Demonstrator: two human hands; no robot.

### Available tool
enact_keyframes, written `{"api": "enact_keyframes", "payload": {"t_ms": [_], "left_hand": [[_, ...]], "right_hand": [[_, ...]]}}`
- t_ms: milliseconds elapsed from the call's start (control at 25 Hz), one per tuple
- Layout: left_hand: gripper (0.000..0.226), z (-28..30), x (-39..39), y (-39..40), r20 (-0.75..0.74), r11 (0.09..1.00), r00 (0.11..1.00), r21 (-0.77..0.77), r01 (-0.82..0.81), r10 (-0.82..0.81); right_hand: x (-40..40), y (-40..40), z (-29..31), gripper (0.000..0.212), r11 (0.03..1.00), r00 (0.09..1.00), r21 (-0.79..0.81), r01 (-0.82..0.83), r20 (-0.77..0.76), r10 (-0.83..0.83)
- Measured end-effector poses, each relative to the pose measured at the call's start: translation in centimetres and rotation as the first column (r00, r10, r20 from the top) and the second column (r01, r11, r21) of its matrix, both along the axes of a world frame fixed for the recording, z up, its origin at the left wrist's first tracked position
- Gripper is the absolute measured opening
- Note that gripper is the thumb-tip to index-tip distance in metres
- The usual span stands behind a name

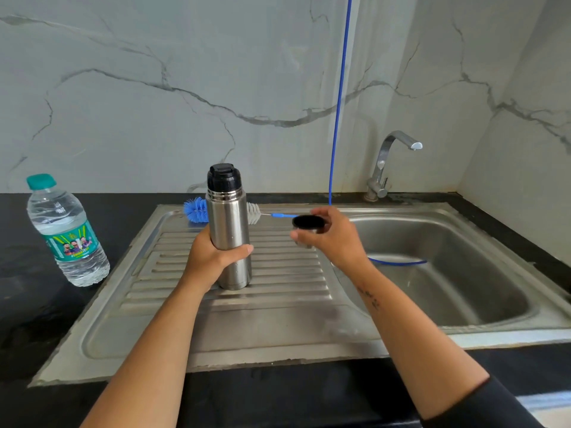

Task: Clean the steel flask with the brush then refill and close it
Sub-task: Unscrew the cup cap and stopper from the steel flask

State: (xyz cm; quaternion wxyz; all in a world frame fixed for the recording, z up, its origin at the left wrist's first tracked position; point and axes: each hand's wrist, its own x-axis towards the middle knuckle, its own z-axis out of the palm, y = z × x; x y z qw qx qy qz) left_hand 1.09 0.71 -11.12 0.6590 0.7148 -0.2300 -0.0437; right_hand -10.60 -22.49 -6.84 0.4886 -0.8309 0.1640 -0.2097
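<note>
The steel flask (229, 230) stands upright on the ribbed drainboard (278, 304), with its black stopper (223, 177) in its mouth. My left hand (213, 256) grips the flask's body around the middle. To the right of the flask, my right hand (330, 236) holds the flask's steel cup lid (308, 225) in the air, its dark opening facing the camera. A bottle brush (197, 210) with blue and white bristles lies behind the flask on the drainboard; the flask hides part of it.
A plastic water bottle (66, 233) with a teal cap stands on the black counter at the left. The sink basin (448, 267) is to the right, with a steel tap (389, 162) behind it. A blue hose (338, 103) hangs down the marble wall into the basin.
</note>
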Motion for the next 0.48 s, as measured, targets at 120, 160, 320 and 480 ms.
{"api": "enact_keyframes", "payload": {"t_ms": [120,160,320,480], "left_hand": [[0.069,0.0,0.1,0.2,0.002,1.000,1.000,-0.008,-0.028,0.028],[0.069,0.0,0.0,0.3,0.003,0.999,0.999,-0.005,-0.033,0.033],[0.069,0.0,0.0,0.2,0.007,0.999,0.999,0.000,-0.045,0.045],[0.062,0.1,-0.1,0.2,0.015,0.999,0.999,0.000,-0.042,0.042]], "right_hand": [[-0.2,0.1,-2.3,0.080,0.999,0.995,-0.045,-0.003,-0.105,-0.002],[-0.1,0.1,-3.0,0.081,0.998,0.992,-0.064,-0.001,-0.127,-0.007],[-0.1,0.0,-4.4,0.083,0.997,0.987,-0.074,-0.007,-0.160,-0.005],[-0.4,0.2,-4.7,0.085,0.995,0.980,-0.093,-0.031,-0.198,0.012]]}}
